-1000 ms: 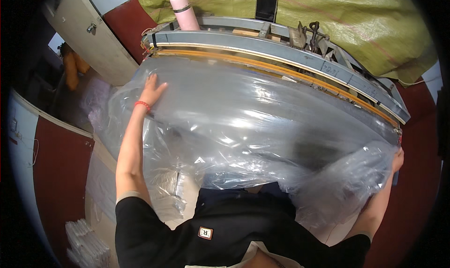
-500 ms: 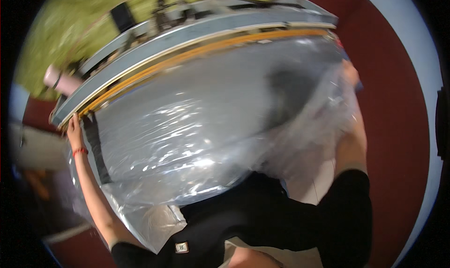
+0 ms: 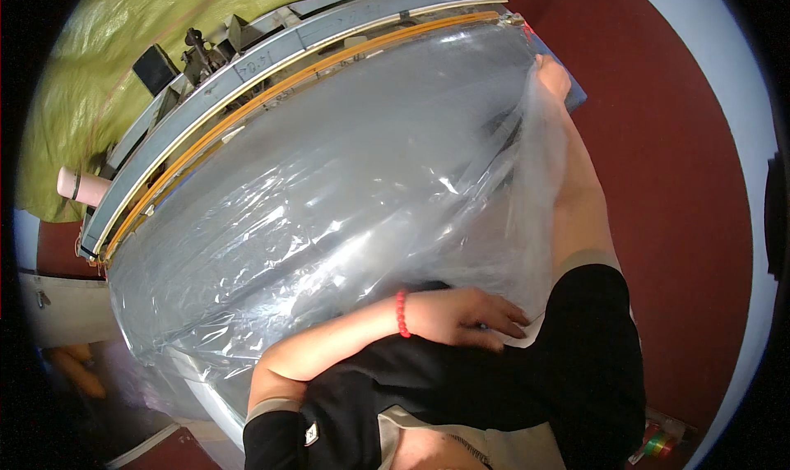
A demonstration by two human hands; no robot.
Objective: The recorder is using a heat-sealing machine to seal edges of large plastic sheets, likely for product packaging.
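Observation:
A wide clear plastic sheet (image 3: 329, 182) is spread over a grey surface in front of me, its front edge hanging by my body. My right hand (image 3: 553, 77), arm stretched to the far right corner, is closed on the plastic sheet, which falls in folds along my forearm. Across my front lies my left hand (image 3: 451, 315), a red bead bracelet at its wrist. Its fingers are stretched and a little apart near the sheet's front edge; I see nothing held in them. Along the far edge runs a long grey metal beam (image 3: 309, 46) with an orange strip (image 3: 329, 61).
Behind the beam are a black flat object (image 3: 155, 69), a dark metal mechanism (image 3: 197, 57) and a pink bottle (image 3: 82, 186). Yellow-green sheeting (image 3: 90, 83) lies beyond. On the right is a dark red floor (image 3: 666, 182); coloured tape rolls (image 3: 657, 445) sit at lower right.
My left hand has left the beam's left end and come across to my front. My right hand has moved up and left, drawing the plastic into folds. The view has shifted.

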